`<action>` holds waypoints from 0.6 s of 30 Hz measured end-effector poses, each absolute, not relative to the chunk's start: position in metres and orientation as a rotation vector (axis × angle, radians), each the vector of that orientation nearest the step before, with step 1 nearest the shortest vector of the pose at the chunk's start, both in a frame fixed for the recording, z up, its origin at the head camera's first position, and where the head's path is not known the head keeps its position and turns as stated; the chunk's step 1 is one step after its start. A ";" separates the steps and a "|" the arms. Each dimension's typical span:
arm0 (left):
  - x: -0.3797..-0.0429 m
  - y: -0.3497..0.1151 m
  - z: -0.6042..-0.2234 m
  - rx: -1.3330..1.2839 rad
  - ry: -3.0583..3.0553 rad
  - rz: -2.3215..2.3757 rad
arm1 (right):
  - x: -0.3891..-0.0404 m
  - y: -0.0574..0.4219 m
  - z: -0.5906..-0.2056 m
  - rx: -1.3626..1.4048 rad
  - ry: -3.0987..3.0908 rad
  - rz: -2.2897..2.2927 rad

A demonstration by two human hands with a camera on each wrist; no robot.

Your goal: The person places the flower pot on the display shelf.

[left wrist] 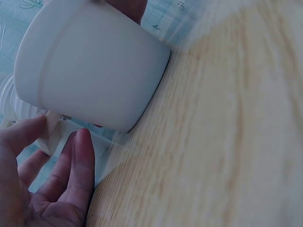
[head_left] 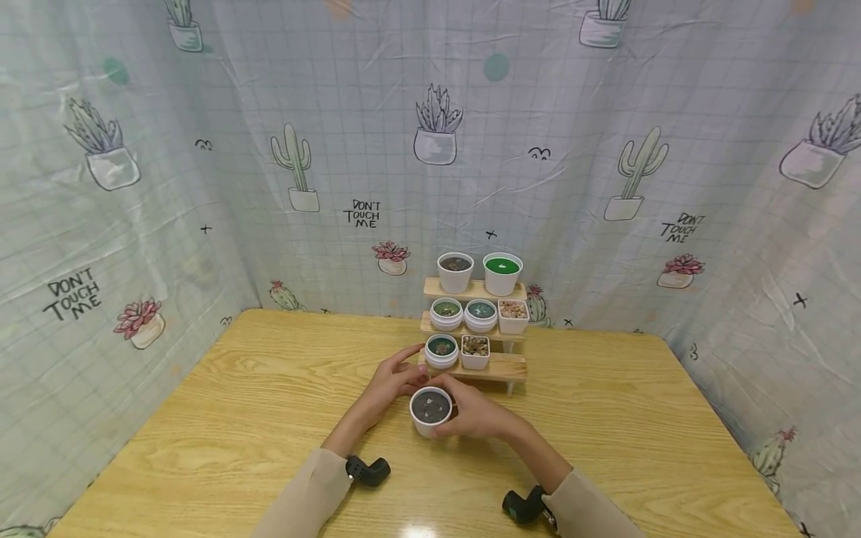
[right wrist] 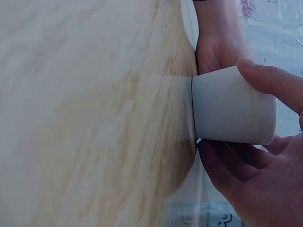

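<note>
My right hand [head_left: 479, 412] grips a small white pot [head_left: 431, 407] with dark grey filling, thumb on its near side and fingers behind. In the right wrist view the pot [right wrist: 229, 111] stands upright with its base at the tabletop. My left hand [head_left: 385, 387] is on the other side of the pot, fingers loosely bent and holding nothing. Its fingertips reach toward the lowest step of a wooden stand [head_left: 501, 366]. There a round white pot with teal filling [head_left: 442, 350] sits beside a square pot of pebbles [head_left: 475, 351].
On the middle step are two round pots, green [head_left: 447, 312] and blue-grey [head_left: 480, 314], and a square pot of pinkish stones [head_left: 513, 315]. A brown-filled pot [head_left: 455, 272] and a bright green one [head_left: 502, 273] top the stand. A patterned curtain [head_left: 350, 164] surrounds the wooden table [head_left: 269, 418].
</note>
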State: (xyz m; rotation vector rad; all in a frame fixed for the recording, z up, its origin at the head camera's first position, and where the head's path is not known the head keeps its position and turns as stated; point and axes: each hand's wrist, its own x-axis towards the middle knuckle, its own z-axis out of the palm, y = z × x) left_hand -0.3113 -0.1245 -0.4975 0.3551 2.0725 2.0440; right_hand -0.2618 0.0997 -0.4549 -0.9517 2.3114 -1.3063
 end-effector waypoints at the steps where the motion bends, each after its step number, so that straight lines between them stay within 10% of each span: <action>1: -0.311 -0.125 -0.497 0.353 2.068 2.045 | -0.262 0.100 -0.455 -0.948 2.315 -1.304; 18: -0.310 -0.123 -0.497 0.360 2.053 2.065 | -0.261 0.106 -0.445 -0.968 2.347 -1.266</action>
